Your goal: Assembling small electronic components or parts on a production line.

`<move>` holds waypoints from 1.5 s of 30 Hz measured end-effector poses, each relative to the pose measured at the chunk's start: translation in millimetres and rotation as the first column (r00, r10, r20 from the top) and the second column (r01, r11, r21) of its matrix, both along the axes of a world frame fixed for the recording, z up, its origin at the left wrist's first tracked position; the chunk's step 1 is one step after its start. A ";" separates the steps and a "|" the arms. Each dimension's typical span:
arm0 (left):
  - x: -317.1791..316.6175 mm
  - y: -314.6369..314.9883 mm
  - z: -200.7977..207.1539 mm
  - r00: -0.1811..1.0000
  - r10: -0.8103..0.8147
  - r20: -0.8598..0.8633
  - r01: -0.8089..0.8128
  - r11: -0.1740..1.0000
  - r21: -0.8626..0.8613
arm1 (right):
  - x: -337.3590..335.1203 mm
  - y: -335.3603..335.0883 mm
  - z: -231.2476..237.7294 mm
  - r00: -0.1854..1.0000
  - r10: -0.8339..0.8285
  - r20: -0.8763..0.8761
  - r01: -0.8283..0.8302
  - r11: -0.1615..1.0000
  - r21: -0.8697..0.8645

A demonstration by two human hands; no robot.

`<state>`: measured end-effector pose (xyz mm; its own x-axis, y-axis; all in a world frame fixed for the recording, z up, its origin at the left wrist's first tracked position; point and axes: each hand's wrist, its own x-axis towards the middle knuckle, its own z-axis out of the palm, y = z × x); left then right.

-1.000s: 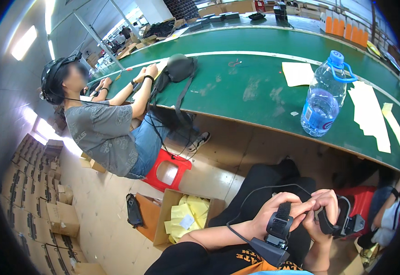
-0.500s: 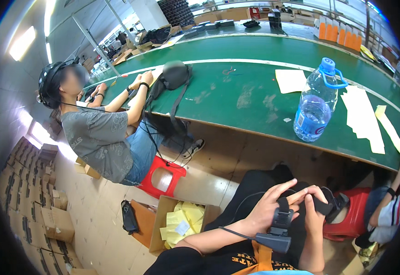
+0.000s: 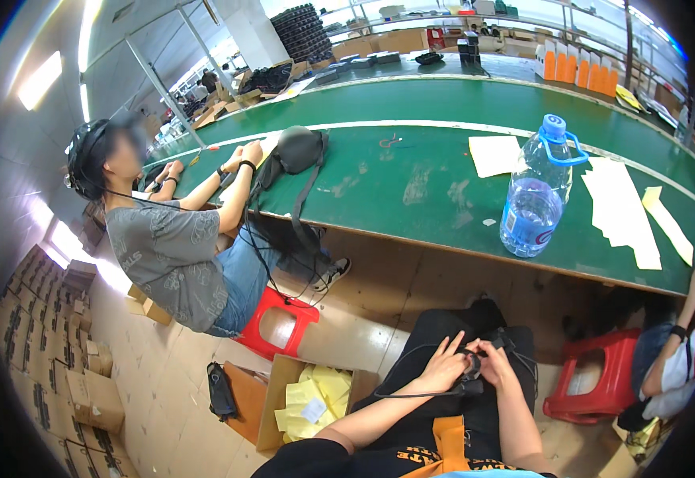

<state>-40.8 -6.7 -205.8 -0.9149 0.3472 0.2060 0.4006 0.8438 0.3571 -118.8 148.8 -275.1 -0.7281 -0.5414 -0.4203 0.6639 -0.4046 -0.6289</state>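
Both my hands are together low over my lap. My left hand [image 3: 444, 368] has its fingers stretched out, and a black strap with a small device [image 3: 468, 388] and a cable sits at its wrist. Close against it, my right hand [image 3: 491, 363] has bent, closed fingers beside a dark band [image 3: 472, 366] between the hands. What those fingers grip is too small to make out. Another black device [image 3: 509, 341] with a cable shows just beyond my right hand.
Ahead is a green worktable [image 3: 379, 191] with a large water bottle [image 3: 535, 195] and pale paper sheets [image 3: 622, 211]. A person [image 3: 176, 247] sits at the left; another person's arm [image 3: 678, 334] is at the right. A carton of yellow paper [image 3: 280, 414] and red stools [image 3: 598, 374] stand on the floor.
My view has shifted, and my joined hands now appear lower and farther from me, over my lap. My right hand's fingers have moved in beside the left wrist.
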 end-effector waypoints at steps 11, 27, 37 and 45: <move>10.7 -1.4 -6.8 0.942 -0.033 0.335 0.031 0.999 0.012 | 12.4 9.6 -10.4 0.989 0.146 -0.012 -0.137 0.952 0.273; 10.1 -1.1 -17.4 0.937 -0.035 0.347 -0.015 0.990 0.138 | 13.2 4.4 -9.6 0.978 0.207 -0.033 -0.195 0.957 0.217; 5.7 -9.9 -46.7 0.930 -0.181 0.321 0.087 0.955 0.284 | 11.5 3.8 -7.8 0.981 0.192 0.020 -0.190 0.940 0.282; 9.8 -8.7 -14.3 0.915 -0.099 0.391 -0.075 0.911 0.405 | 12.1 4.8 -12.1 0.972 0.234 -0.026 -0.215 0.927 0.306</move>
<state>-31.0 -15.4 -220.1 -0.9446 0.3247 -0.0474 0.1619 0.5869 0.7933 -106.7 153.6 -287.2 -0.6314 -0.5501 -0.5465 0.6720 -0.0365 -0.7397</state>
